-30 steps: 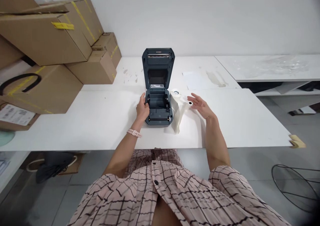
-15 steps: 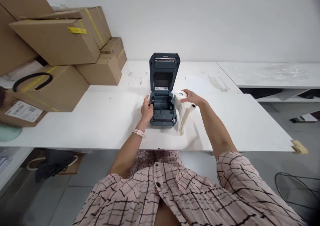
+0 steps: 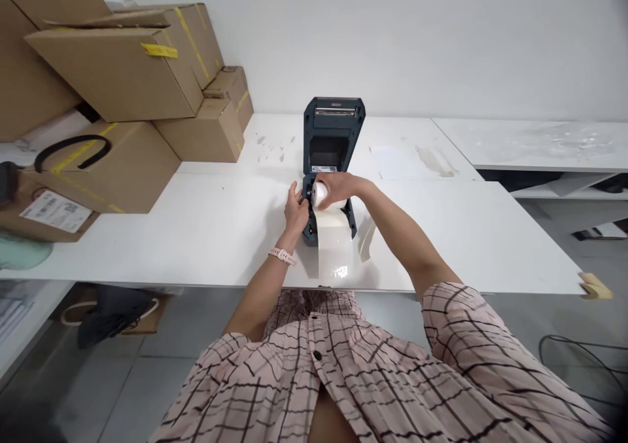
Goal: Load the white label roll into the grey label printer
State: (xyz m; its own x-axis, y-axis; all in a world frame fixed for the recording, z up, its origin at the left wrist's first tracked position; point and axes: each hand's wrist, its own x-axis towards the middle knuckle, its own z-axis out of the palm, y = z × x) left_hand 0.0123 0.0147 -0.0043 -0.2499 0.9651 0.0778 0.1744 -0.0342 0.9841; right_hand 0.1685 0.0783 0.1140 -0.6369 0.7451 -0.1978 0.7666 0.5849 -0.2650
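A dark label printer (image 3: 333, 143) stands on the white table with its lid raised. My right hand (image 3: 338, 186) is wrapped over a white label roll (image 3: 320, 194), held in the printer's open bay. From the roll a strip of labels (image 3: 335, 250) hangs forward over the printer's front and onto the table. My left hand (image 3: 296, 212) grips the printer's left side, its thumb at the inner edge. Whether the roll touches its holders is hidden by my hands. A loose curl of pale backing paper (image 3: 366, 241) lies right of the printer.
Cardboard boxes (image 3: 112, 76) are stacked at the left, one with a black strap on top. The white table (image 3: 441, 233) runs to a corner with a tan protector (image 3: 595, 286). Behind is a white wall; a cable (image 3: 579, 351) lies on the floor at right.
My right hand has carried the label roll from the table at the right into the printer's bay. The label strip now drapes over the front. My left hand stays at the printer's left side.
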